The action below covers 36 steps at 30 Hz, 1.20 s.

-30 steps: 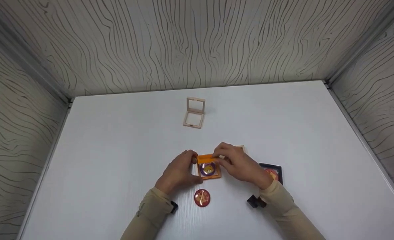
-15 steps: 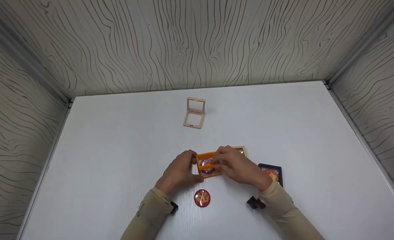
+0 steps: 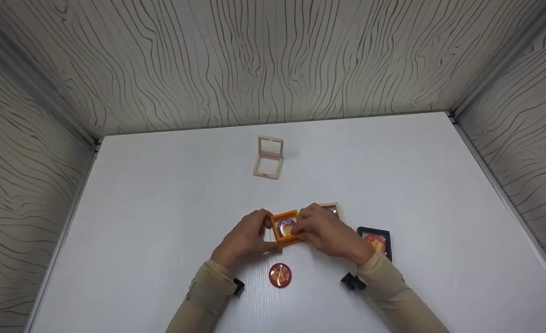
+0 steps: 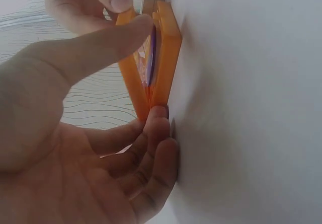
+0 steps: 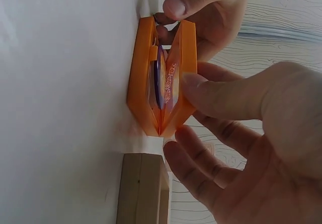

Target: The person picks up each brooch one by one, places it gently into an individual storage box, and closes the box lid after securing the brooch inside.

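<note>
A small orange display frame (image 3: 285, 214) lies on the table, its hinged lid tilted partway down over its base. Between the two halves sits a round purple-rimmed badge (image 5: 160, 78). My left hand (image 3: 246, 237) grips the frame's left side, thumb at the near edge and fingers at the far, hinged edge. With thumb and fingers, my right hand (image 3: 330, 233) pinches the right side of the lid (image 5: 188, 48). Nearer to me, between my forearms, a red badge (image 3: 280, 275) lies flat on the table.
A pale pink frame (image 3: 268, 167) stands unfolded farther back. Partly behind my right hand is a beige frame (image 3: 340, 212). A black frame (image 3: 389, 245) holding a red badge (image 3: 374, 243) lies beside my right wrist. Walls border the white table (image 3: 162, 194).
The orange lid has swung from upright down toward me, over the purple-rimmed badge, with my right hand following it. My left hand has stayed at the frame's left side.
</note>
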Each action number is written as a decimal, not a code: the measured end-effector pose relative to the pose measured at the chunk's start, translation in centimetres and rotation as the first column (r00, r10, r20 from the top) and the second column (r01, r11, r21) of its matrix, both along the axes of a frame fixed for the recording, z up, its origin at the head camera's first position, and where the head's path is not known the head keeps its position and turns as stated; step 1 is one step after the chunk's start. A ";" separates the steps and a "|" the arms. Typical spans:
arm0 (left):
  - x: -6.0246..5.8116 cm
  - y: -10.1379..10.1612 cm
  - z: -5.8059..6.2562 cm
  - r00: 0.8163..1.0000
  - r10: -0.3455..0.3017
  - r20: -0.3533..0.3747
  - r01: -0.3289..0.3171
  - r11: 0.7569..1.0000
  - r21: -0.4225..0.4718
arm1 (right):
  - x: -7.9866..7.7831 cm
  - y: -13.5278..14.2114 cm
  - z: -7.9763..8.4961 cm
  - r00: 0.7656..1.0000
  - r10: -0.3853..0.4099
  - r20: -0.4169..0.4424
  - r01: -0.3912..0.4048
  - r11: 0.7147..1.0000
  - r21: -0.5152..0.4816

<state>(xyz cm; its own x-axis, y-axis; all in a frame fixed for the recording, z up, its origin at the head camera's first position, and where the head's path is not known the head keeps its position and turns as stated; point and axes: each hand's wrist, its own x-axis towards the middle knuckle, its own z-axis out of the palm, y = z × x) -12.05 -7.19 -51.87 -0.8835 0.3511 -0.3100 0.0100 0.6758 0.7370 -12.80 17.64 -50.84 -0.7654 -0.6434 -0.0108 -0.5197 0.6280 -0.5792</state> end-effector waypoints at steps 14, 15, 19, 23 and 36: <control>0.1 0.6 -0.5 0.998 0.014 -0.067 -0.014 1.000 -0.003 | 0.0 0.1 -0.1 0.997 0.009 -0.078 -0.006 0.999 0.047; 0.2 0.6 -0.5 0.997 0.015 -0.072 -0.016 1.000 -0.007 | 0.0 0.1 -0.1 0.997 0.008 -0.079 -0.004 0.999 0.053; 0.4 0.9 -0.6 0.995 0.022 -0.094 -0.024 1.000 -0.012 | 0.1 0.2 0.0 0.997 -0.001 -0.075 0.006 0.998 0.066; 0.5 1.1 -0.6 0.994 0.024 -0.107 -0.025 1.000 -0.010 | -0.1 0.2 0.1 0.997 0.001 -0.083 0.004 0.999 0.053; 0.4 1.5 -1.0 0.994 0.061 -0.092 -0.060 0.998 0.017 | -0.2 0.4 -0.3 0.985 0.035 -0.166 -0.032 0.999 0.022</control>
